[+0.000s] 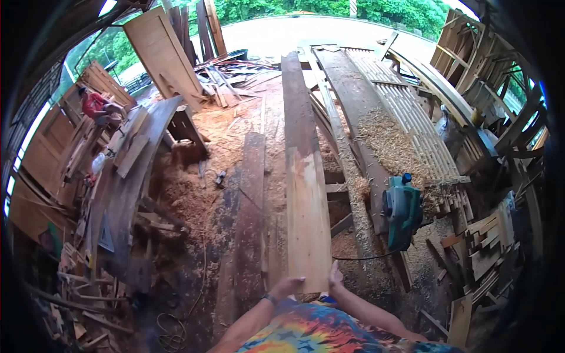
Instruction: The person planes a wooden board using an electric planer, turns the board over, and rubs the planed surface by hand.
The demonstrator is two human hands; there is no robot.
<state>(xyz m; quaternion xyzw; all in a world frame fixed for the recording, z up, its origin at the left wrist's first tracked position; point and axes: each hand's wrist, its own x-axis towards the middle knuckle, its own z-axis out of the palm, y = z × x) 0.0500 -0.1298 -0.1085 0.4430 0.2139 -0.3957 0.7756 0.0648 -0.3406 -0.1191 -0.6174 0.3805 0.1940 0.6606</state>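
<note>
A long pale wooden board (309,229) runs away from my body, its near end between my two hands. My left hand (287,287) grips the board's near left corner, thumb on the top face. On the right edge of that end, my right hand (335,277) is closed with its thumb up along the side. Beyond the pale board lies a darker, rough plank (300,112). A green power planer (402,212) rests to the right on the bench, its cord trailing toward the board.
Wood shavings (388,141) cover the slatted rack (412,112) and the floor. At left stands a workbench (132,170) with boards on it, and a person in red (94,106) is farther back. Scrap wood (485,247) is piled at right. A cable (172,332) lies lower left.
</note>
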